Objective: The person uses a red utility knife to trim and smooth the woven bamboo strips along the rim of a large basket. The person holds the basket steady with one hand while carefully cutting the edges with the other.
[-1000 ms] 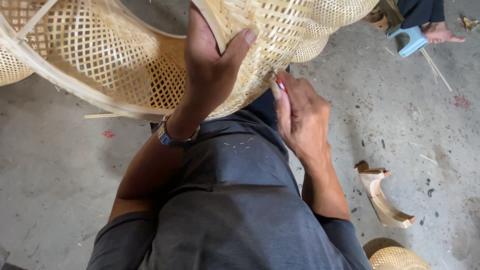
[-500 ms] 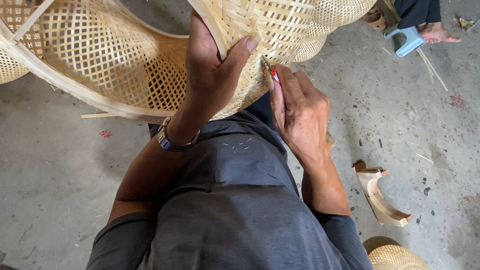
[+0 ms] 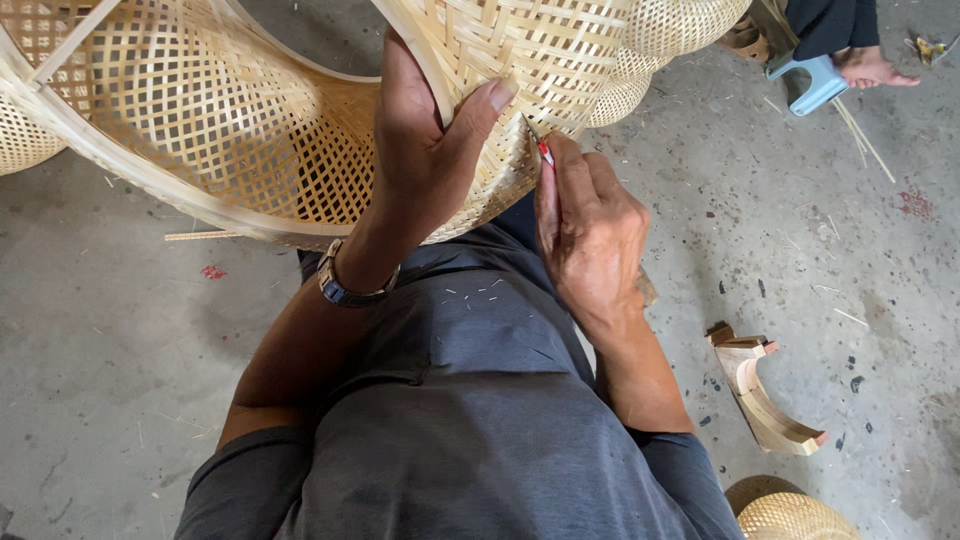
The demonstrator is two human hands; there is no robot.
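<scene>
My left hand (image 3: 425,150) is clamped on the rim of the big pale woven bamboo basket (image 3: 230,130), thumb pressed flat on the outer weave and fingers hooked inside. My right hand (image 3: 590,225) sits just right of it, closed around a thin red-handled tool (image 3: 543,152) whose tip touches the basket's tight weave — what kind of tool, I cannot tell. The basket lies tilted across my lap, its open mouth towards the left, reaching the far left edge of view. A metal-banded wristwatch (image 3: 345,285) circles my left wrist, and I wear a dark grey shirt (image 3: 470,420). On the grey concrete floor (image 3: 100,340) to the near right lies a curved wooden block (image 3: 765,395), and beside it, nearer, a small rounded woven basket (image 3: 790,512). Far right — another person's bare foot (image 3: 875,68) beside a light blue plastic stool (image 3: 815,80).
</scene>
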